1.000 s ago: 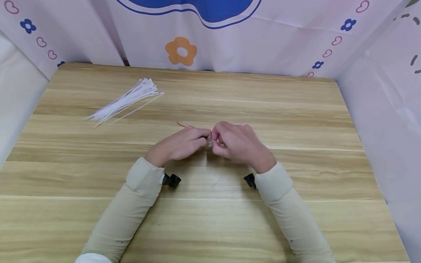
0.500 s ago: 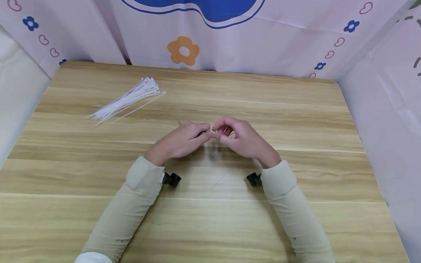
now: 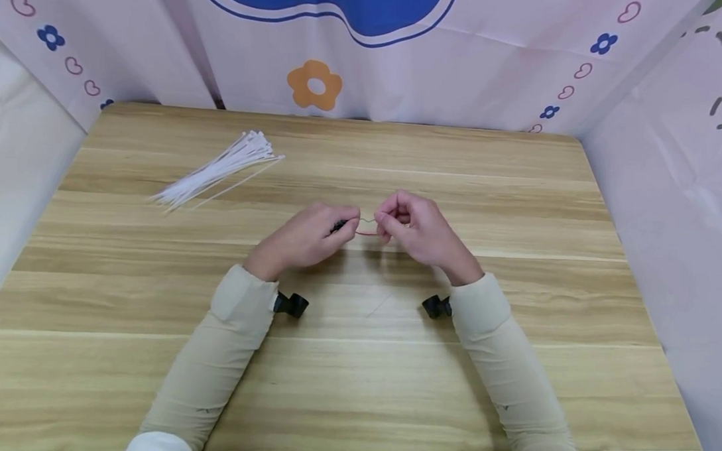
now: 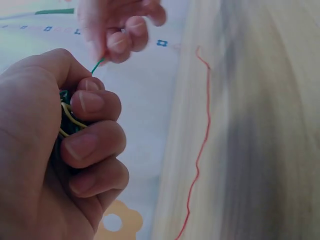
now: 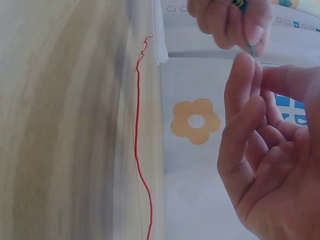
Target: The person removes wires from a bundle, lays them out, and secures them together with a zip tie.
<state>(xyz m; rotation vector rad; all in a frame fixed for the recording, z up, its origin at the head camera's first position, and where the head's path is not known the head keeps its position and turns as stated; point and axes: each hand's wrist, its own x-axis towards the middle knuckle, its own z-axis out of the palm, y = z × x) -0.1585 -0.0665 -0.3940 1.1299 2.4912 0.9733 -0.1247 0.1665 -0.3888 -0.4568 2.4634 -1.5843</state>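
Note:
My left hand (image 3: pixel 306 237) grips a small dark bundle of wire (image 3: pixel 338 225) in its curled fingers. Yellow wire (image 4: pixel 73 118) loops out between them in the left wrist view, and most of the bundle is hidden in the palm. From the left thumb and forefinger a thin green wire (image 4: pixel 97 66) runs to my right hand (image 3: pixel 417 227), whose thumb and fingertips pinch its other end. A red wire (image 5: pixel 136 125) stretches lengthwise below the hands in both wrist views. Overhead, a short piece of the red wire (image 3: pixel 368 234) shows between the hands.
White cable ties (image 3: pixel 221 167) lie in a loose pile at the back left of the wooden table (image 3: pixel 367 398). Black wrist cameras (image 3: pixel 295 305) stick out from the cuffs. A printed cloth (image 3: pixel 392 85) hangs along the table's back edge.
The hands were close together; the right hand has moved to the right and slightly away from me, opening a gap. The green and red wires now show across it.

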